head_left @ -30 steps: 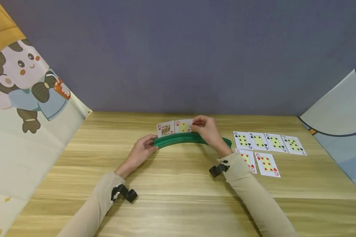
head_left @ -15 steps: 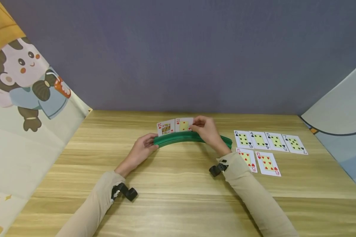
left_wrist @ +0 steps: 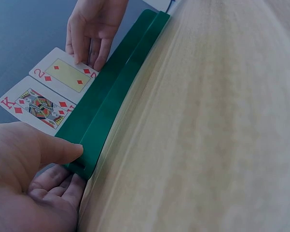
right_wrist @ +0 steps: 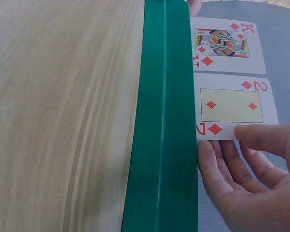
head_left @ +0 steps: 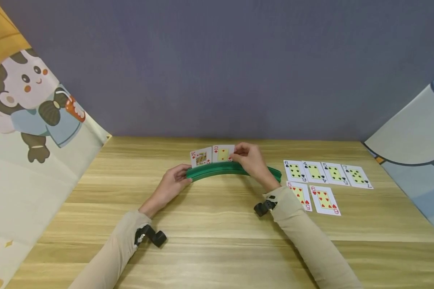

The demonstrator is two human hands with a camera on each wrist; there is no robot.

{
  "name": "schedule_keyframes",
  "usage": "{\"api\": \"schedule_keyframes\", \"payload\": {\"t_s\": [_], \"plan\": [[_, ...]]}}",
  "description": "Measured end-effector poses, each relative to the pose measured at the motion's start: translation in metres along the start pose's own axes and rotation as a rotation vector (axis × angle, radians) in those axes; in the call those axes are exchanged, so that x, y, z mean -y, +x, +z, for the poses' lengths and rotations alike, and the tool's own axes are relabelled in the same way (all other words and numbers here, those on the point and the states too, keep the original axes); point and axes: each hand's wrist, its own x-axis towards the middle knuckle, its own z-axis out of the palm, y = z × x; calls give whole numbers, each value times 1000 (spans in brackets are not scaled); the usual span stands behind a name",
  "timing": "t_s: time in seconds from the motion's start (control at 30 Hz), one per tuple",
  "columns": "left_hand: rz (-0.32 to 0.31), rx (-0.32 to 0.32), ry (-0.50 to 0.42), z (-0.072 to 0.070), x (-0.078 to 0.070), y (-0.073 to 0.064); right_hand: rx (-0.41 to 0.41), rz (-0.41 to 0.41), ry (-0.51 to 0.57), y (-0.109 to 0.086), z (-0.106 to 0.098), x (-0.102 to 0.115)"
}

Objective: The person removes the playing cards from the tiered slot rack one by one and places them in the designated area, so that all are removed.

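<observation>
A curved green card holder (head_left: 220, 168) stands on the table with two cards upright in its slot. The king of diamonds (head_left: 201, 157) is at its left, and the two of diamonds (head_left: 222, 153) stands right beside it. My left hand (head_left: 170, 185) grips the holder's left end, thumb on the front face and fingers behind, as the left wrist view shows. With thumb and fingers, my right hand (right_wrist: 255, 169) pinches the right edge of the two of diamonds. The lower edges of both cards are hidden in the holder.
Right of the holder lie several spade cards in a row, among them the seven of spades (head_left: 358, 177). Below them are the five of hearts (head_left: 299, 195), partly covered by my right sleeve, and the six of hearts (head_left: 324, 200). A grey partition (head_left: 231, 72) rises behind the table.
</observation>
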Motion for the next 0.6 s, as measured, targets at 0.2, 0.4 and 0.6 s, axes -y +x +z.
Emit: {"api": "schedule_keyframes", "payload": {"t_s": [0.2, 0.4, 0.6], "plan": [[10, 0, -14, -1, 1, -1, 3, 24, 48, 0, -3, 3], [19, 3, -25, -1, 3, -1, -8, 21, 76, -1, -6, 7], [18, 3, -27, -1, 2, 0, -18, 5, 75, -1, -9, 12]]}}
